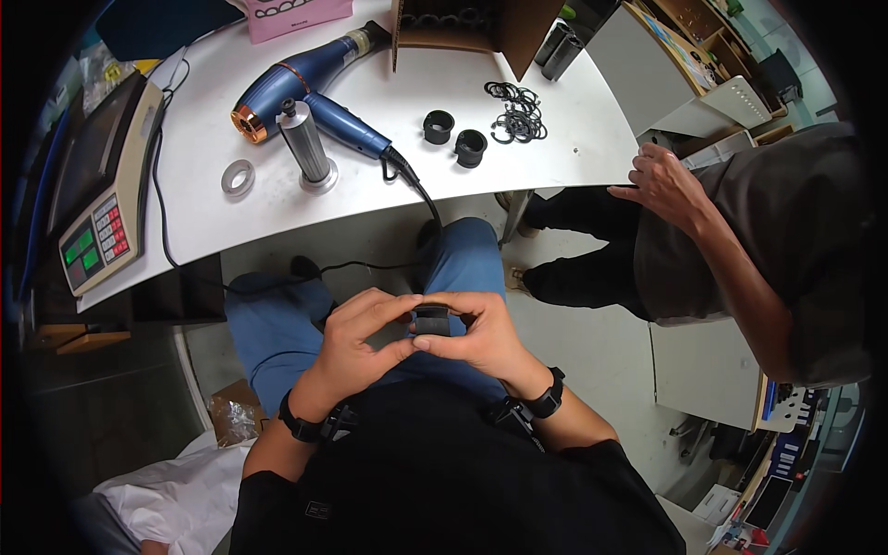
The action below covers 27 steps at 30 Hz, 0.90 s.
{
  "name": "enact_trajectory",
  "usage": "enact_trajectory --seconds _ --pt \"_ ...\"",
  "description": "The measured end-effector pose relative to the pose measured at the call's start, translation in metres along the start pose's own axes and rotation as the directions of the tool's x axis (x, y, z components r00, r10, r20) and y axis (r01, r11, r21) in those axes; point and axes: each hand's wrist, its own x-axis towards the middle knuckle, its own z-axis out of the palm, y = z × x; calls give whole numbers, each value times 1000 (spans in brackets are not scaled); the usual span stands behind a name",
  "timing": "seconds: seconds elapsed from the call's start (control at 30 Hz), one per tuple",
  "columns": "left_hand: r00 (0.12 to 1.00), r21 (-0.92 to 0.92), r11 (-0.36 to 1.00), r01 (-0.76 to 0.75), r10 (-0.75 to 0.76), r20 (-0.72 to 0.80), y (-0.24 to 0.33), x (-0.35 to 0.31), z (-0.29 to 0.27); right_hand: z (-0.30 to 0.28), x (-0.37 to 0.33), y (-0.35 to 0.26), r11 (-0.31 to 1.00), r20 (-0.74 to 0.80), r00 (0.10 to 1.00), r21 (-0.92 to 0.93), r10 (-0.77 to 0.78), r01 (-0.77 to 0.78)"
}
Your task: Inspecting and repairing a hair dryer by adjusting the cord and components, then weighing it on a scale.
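Observation:
Between my two hands, above my lap, is a short black ring-shaped part (432, 320). My left hand (363, 335) closes on its left side with thumb and fingertips. From the other side my right hand (481, 331) grips it, thumb below and fingers along the top. On the white table ahead stand two similar black ring parts (471, 148), with a pile of thin black rings (520, 115) to their right. A grey metal cylinder on a round base (306, 148) stands farther left, beside a roll of clear tape (238, 178).
A blue hair dryer (310, 88) lies on the table, its cord hanging over the front edge. At left is a weighing scale (104, 185); an open cardboard box (462, 32) stands at the back. Another person's hand (668, 188) rests at the table's right edge.

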Motion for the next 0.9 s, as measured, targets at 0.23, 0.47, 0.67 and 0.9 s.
enact_trajectory --seconds 0.23,0.47,0.67,0.9 --pt "1000 -5 1000 -14 14 -19 0 0 -2 1 3 -1 998 16 999 45 37 -37" --pt "999 5 1000 -19 19 -29 1 -2 -5 5 3 -2 998 18 999 56 35 -36" --pt "999 26 999 -21 22 -50 6 -1 -7 7 6 -9 996 50 997 74 53 -56" --pt "991 14 996 -85 86 -104 1 5 -8 7 12 -18 991 23 999 133 28 -31"
